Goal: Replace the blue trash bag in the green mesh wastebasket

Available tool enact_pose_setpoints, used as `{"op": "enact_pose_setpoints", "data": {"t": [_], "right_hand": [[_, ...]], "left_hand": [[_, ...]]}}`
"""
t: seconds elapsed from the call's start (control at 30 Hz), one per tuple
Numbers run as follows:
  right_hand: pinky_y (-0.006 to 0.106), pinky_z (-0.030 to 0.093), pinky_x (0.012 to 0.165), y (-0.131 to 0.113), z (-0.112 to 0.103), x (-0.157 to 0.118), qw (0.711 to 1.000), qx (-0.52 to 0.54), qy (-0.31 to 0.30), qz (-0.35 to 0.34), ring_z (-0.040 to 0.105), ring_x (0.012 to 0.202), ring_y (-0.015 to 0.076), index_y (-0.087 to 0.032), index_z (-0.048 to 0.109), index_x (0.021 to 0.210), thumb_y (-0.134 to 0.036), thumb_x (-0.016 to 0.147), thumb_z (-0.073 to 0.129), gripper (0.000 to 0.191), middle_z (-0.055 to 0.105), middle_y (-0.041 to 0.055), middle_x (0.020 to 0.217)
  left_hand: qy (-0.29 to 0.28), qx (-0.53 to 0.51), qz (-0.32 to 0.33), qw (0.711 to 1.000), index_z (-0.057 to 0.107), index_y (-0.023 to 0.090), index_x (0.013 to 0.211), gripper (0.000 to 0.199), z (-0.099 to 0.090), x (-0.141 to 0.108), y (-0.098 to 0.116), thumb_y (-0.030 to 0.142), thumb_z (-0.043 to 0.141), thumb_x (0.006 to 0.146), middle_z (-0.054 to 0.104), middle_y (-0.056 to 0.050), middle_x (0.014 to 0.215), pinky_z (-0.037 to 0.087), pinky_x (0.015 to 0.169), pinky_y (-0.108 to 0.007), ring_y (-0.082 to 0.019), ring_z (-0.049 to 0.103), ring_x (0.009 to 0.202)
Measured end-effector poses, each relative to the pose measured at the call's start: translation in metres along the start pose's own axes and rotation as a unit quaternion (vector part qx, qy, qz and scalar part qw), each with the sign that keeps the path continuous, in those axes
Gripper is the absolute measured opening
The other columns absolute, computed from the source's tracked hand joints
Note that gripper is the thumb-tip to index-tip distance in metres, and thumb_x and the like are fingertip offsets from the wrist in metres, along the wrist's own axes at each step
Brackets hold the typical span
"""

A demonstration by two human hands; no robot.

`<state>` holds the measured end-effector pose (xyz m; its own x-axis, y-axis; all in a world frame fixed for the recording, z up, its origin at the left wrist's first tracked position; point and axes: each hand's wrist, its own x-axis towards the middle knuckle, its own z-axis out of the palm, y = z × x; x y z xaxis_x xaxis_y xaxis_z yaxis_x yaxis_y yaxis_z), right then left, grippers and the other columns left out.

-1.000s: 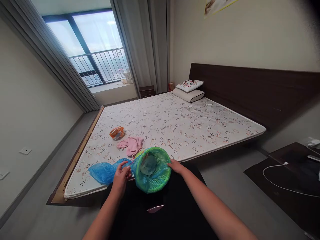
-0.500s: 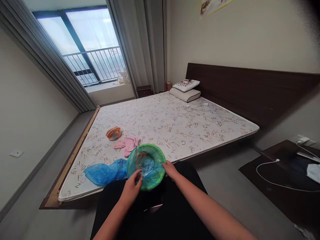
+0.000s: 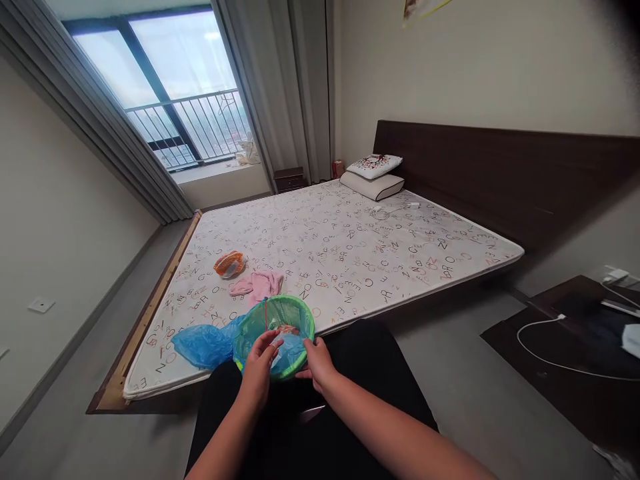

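Over the person's black-clothed lap (image 3: pixel 310 440), a green plastic mesh basket (image 3: pixel 274 337) sat tilted between both hands, its open mouth facing up and toward the person, with a crumpled blue plastic liner (image 3: pixel 291 355) inside and a thin red strand (image 3: pixel 265 319) running down its far wall. The left hand (image 3: pixel 259 369) was half open, fingers spread across the liner near the basket's mouth; whether it had real hold of anything could not be told. The right hand (image 3: pixel 318 363) curled closed around the near rim, thumb toward the left hand.

At 9 o'clock from the basket, a loose blue plastic bag (image 3: pixel 205 345) lay on the letter-printed mattress (image 3: pixel 350 247), its edge touching the basket's side. At 12 o'clock lay a pink towel (image 3: pixel 256 287), just beyond the rim, and at 11 o'clock a small orange plastic bag (image 3: pixel 230 265). Two stacked pillows (image 3: pixel 374 175) stood against a dark headboard (image 3: pixel 500 167) at 1 o'clock, and a dark desk (image 3: pixel 565 347) with a white cable (image 3: pixel 545 350) sat at 3 o'clock.
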<state>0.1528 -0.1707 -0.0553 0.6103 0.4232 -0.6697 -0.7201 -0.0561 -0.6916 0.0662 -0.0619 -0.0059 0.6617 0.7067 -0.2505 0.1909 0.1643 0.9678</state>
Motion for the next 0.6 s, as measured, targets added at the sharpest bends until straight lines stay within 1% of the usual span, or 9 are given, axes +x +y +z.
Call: {"op": "enact_pose_setpoints", "data": {"t": [0.07, 0.13, 0.2, 0.27, 0.33, 0.4, 0.5, 0.57, 0.6], "right_hand": [[0.035, 0.057, 0.045, 0.000, 0.002, -0.004, 1.000, -0.003, -0.011, -0.012, 0.058, 0.053, 0.0139, -0.022, 0.045, 0.096, -0.044, 0.090, 0.056, 0.025, 0.056, -0.0009, 0.075], [0.032, 0.056, 0.043, 0.000, 0.004, -0.007, 0.999, -0.002, -0.029, -0.029, 0.051, 0.049, 0.0109, -0.023, 0.043, 0.091, -0.047, 0.089, 0.059, 0.029, 0.050, -0.0044, 0.069], [0.026, 0.052, 0.040, 0.001, 0.005, -0.008, 0.998, 0.013, -0.040, -0.049, 0.047, 0.048, 0.0091, -0.023, 0.042, 0.089, -0.051, 0.086, 0.064, 0.035, 0.047, -0.0059, 0.066], [0.023, 0.050, 0.040, 0.002, 0.006, -0.008, 0.995, 0.050, -0.055, -0.062, 0.049, 0.050, 0.0088, -0.023, 0.044, 0.091, -0.055, 0.085, 0.065, 0.039, 0.050, -0.0044, 0.070], [0.024, 0.052, 0.042, 0.002, 0.005, -0.007, 0.990, 0.098, -0.082, -0.059, 0.054, 0.053, 0.0091, -0.023, 0.047, 0.097, -0.057, 0.087, 0.060, 0.038, 0.056, -0.0009, 0.082], [0.027, 0.055, 0.045, 0.000, 0.002, -0.005, 0.984, 0.129, -0.111, -0.050, 0.056, 0.055, 0.0090, -0.023, 0.050, 0.102, -0.053, 0.090, 0.057, 0.033, 0.058, 0.0014, 0.094], [0.026, 0.054, 0.048, -0.005, -0.003, -0.002, 0.982, 0.127, -0.136, -0.044, 0.057, 0.056, 0.0077, -0.022, 0.053, 0.107, -0.038, 0.088, 0.061, 0.026, 0.056, 0.0005, 0.096], [0.023, 0.053, 0.050, -0.006, -0.005, 0.001, 0.981, 0.116, -0.149, -0.042, 0.059, 0.058, 0.0076, -0.022, 0.054, 0.110, -0.031, 0.083, 0.064, 0.030, 0.057, -0.0003, 0.094], [0.023, 0.052, 0.051, -0.006, -0.005, 0.003, 0.981, 0.110, -0.153, -0.042, 0.060, 0.058, 0.0078, -0.022, 0.055, 0.111, -0.029, 0.082, 0.065, 0.032, 0.057, -0.0004, 0.094]], "left_hand": [[-0.033, 0.059, 0.034, 0.997, 0.065, 0.019, 0.114, 0.050, -0.003, 0.003, 0.000, 0.046, 0.074, 0.074, 0.066, -0.012, 0.128, 0.052, 0.091, -0.035, -0.022, 0.068, 0.101], [-0.098, 0.167, 0.077, 0.978, 0.065, 0.019, 0.120, 0.053, -0.009, 0.003, 0.000, 0.046, 0.074, 0.075, 0.067, -0.012, 0.121, 0.053, 0.090, -0.038, -0.021, 0.068, 0.094], [-0.162, 0.289, 0.122, 0.936, 0.064, 0.021, 0.128, 0.059, -0.015, 0.001, -0.003, 0.043, 0.076, 0.075, 0.064, -0.011, 0.123, 0.053, 0.094, -0.041, -0.023, 0.066, 0.098], [-0.197, 0.376, 0.161, 0.891, 0.062, 0.024, 0.133, 0.065, -0.021, -0.002, -0.009, 0.037, 0.079, 0.072, 0.058, -0.012, 0.131, 0.051, 0.101, -0.044, -0.027, 0.064, 0.111], [-0.201, 0.419, 0.186, 0.866, 0.062, 0.023, 0.135, 0.061, -0.027, -0.002, -0.018, 0.029, 0.075, 0.075, 0.055, -0.013, 0.135, 0.048, 0.106, -0.045, -0.029, 0.060, 0.121], [-0.185, 0.436, 0.192, 0.859, 0.062, 0.022, 0.133, 0.055, -0.034, 0.000, -0.029, 0.020, 0.065, 0.078, 0.055, -0.013, 0.135, 0.047, 0.107, -0.045, -0.028, 0.059, 0.124], [-0.143, 0.431, 0.187, 0.871, 0.063, 0.021, 0.131, 0.052, -0.044, 0.007, -0.042, 0.015, 0.059, 0.079, 0.058, -0.013, 0.132, 0.049, 0.105, -0.045, -0.027, 0.061, 0.121], [-0.127, 0.412, 0.190, 0.882, 0.064, 0.019, 0.129, 0.049, -0.050, 0.011, -0.046, 0.019, 0.060, 0.080, 0.061, -0.013, 0.128, 0.048, 0.105, -0.046, -0.028, 0.061, 0.120], [-0.131, 0.403, 0.194, 0.885, 0.065, 0.019, 0.128, 0.047, -0.052, 0.012, -0.047, 0.021, 0.060, 0.081, 0.062, -0.013, 0.126, 0.048, 0.106, -0.046, -0.029, 0.061, 0.120]]}}
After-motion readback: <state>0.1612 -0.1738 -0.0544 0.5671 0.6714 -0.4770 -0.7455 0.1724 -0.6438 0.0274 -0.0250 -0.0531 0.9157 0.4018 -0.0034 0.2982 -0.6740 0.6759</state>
